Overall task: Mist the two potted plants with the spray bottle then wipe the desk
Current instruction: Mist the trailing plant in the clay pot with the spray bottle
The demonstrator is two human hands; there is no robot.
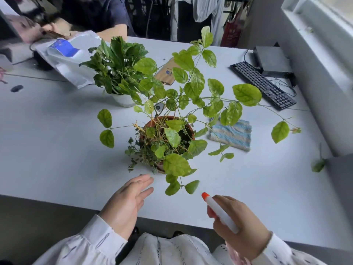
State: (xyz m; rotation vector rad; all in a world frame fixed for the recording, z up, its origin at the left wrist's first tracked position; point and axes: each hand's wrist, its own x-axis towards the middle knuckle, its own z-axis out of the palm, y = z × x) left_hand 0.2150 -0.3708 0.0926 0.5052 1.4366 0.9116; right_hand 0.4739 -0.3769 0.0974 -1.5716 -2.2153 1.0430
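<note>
A leafy plant in a brown clay pot (188,129) stands mid-desk, its long stems spreading right. Behind it to the left a darker plant grows in a white pot (123,100). My right hand (241,224) grips a white spray bottle (219,212) near the desk's front edge, its orange nozzle aimed up-left toward the brown pot's lowest leaves. My left hand (125,203) hovers open, fingers straight, just in front of the brown pot without touching it. A blue-and-beige striped cloth (232,134) lies folded to the right of that pot.
The white desk (57,150) also holds a black keyboard (262,84) and a black box (272,61) at the back right, a brown paper bag (167,72), and a white plastic bag (65,58) at the back left. Another person sits across the desk. A loose leaf (318,165) lies at the right edge.
</note>
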